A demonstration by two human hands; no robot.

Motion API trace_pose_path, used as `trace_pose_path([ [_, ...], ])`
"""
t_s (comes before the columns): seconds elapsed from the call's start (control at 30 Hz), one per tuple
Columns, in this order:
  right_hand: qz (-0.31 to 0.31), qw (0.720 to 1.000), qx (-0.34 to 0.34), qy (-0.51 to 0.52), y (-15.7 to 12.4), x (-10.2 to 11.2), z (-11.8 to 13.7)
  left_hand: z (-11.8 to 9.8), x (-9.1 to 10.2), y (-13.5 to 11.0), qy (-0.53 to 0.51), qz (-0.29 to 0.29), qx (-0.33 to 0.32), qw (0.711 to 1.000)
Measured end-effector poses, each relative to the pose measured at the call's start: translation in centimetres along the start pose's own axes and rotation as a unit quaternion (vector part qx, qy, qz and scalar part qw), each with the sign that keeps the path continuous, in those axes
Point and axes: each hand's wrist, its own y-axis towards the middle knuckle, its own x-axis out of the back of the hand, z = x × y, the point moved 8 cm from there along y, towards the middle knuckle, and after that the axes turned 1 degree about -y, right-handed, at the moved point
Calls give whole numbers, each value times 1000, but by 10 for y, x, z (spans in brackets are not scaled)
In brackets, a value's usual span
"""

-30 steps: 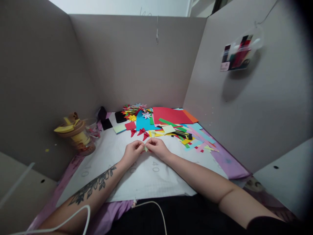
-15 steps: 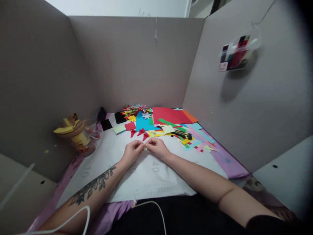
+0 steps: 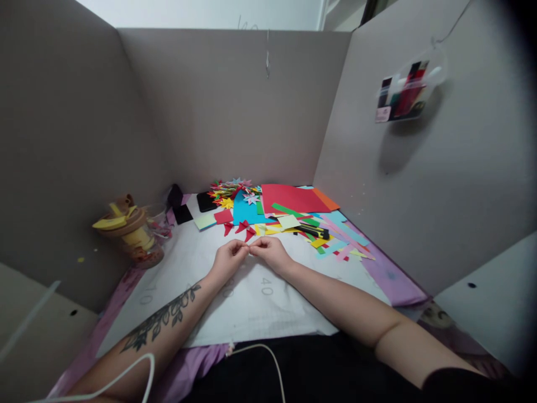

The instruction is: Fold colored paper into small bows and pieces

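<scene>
My left hand (image 3: 230,258) and my right hand (image 3: 272,254) meet over the middle of the white mat (image 3: 289,316), fingertips pinched together. Between them is a small pale piece of paper, glimpsed half a second ago and now hidden by the fingers. Just beyond the fingertips lie several small folded red paper pieces (image 3: 242,226). A pale yellow paper square (image 3: 289,222) and a black and yellow utility knife (image 3: 314,230) rest past my right hand among coloured paper strips (image 3: 335,246).
Red sheets (image 3: 289,199) and a blue sheet (image 3: 247,212) lie at the back, near a pile of folded paper stars (image 3: 226,202). A cup with a brown and yellow top (image 3: 138,238) stands left. Grey panels (image 3: 235,112) enclose three sides. A white cable (image 3: 272,358) crosses my lap.
Both hands stay in nearly the same place. The fingers have shifted slightly, and the pale bit that showed beneath the fingertips is now covered.
</scene>
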Motion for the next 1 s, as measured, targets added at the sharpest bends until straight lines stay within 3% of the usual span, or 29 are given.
trace_pose_path([
  [0.3,-11,998,-40,-40,1,5,-5,-3,10,0,23,-30,-23,999],
  [0.5,-45,997,-58,14,7,21,-6,10,16,6,-71,-50,34,996],
  [0.7,-20,1000,-16,14,6,14,-1,26,9,7,-159,-34,84,983],
  [1.0,-13,999,0,43,5,4,-3,20,-7,0,-218,9,110,970],
])
